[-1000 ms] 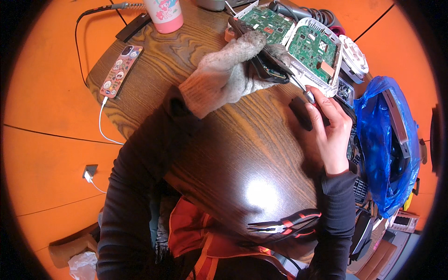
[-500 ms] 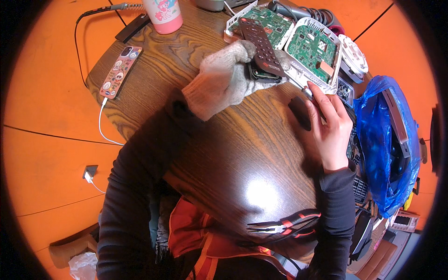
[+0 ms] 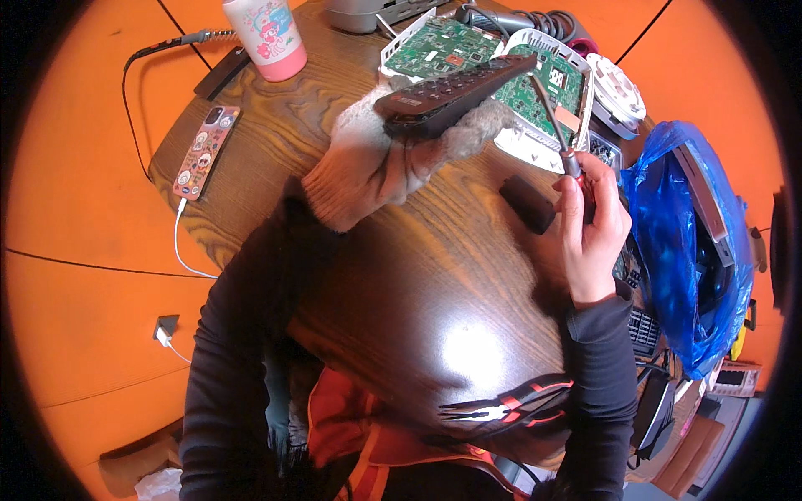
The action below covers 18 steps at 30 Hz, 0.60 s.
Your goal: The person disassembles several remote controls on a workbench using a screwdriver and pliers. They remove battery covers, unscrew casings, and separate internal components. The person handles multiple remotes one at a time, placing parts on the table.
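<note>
My left hand, in a whitish knitted glove, is closed around a black remote control. The remote is tilted, so its button face shows only at a slant. In my bare right hand is a screwdriver with a dark and red handle. Its thin shaft points up and away, with the tip close to the remote's far right end; whether they touch I cannot tell. A small black plastic piece lies on the wooden table, just left of my right hand.
Green circuit boards in white casings lie behind the remote. A blue plastic bag stands at the right. Pliers rest at the near edge. At the left are a phone on a cable and a pink-and-white cup.
My left hand has turned the remote from steeply slanted to nearly level, its far end now up to the right. The screwdriver has swung to point more steeply away from me.
</note>
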Each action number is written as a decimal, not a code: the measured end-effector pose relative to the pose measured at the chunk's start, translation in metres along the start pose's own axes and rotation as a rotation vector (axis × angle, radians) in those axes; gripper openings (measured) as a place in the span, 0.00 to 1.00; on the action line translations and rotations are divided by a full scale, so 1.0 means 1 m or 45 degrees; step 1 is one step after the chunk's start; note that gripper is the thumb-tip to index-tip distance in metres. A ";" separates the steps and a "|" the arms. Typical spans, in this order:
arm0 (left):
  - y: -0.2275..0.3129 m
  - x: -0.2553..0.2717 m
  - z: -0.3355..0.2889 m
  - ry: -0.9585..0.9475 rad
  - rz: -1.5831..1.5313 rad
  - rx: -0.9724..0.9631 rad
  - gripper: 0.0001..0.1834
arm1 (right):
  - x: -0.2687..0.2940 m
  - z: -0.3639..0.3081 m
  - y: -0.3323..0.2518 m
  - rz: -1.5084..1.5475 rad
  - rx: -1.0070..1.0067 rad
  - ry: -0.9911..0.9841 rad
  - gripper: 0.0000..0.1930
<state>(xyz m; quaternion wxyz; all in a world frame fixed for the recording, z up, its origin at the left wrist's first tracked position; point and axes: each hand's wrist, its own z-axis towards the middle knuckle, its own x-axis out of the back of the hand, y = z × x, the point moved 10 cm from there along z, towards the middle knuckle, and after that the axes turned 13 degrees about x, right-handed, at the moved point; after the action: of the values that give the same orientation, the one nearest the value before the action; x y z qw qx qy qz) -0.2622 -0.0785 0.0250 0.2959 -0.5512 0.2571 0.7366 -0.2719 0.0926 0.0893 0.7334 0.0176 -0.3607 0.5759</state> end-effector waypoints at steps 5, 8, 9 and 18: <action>0.003 0.004 -0.008 0.407 0.477 -0.189 0.26 | 0.002 0.009 -0.027 -0.281 0.401 -0.021 0.18; 0.010 0.003 -0.010 0.519 0.692 -0.343 0.23 | -0.002 0.010 -0.032 -0.483 0.485 -0.114 0.24; 0.011 -0.001 -0.008 0.476 0.725 -0.377 0.22 | -0.003 0.010 -0.033 -0.520 0.496 -0.123 0.24; 0.009 -0.002 -0.008 0.706 1.157 -0.311 0.24 | 0.001 0.017 -0.028 -0.664 0.637 -0.219 0.24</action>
<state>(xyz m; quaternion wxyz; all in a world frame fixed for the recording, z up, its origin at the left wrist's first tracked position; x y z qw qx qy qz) -0.2624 -0.0907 0.0250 -0.1972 -0.5884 0.4504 0.6419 -0.2561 0.0765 0.1136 0.7955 0.3361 -0.2524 0.4364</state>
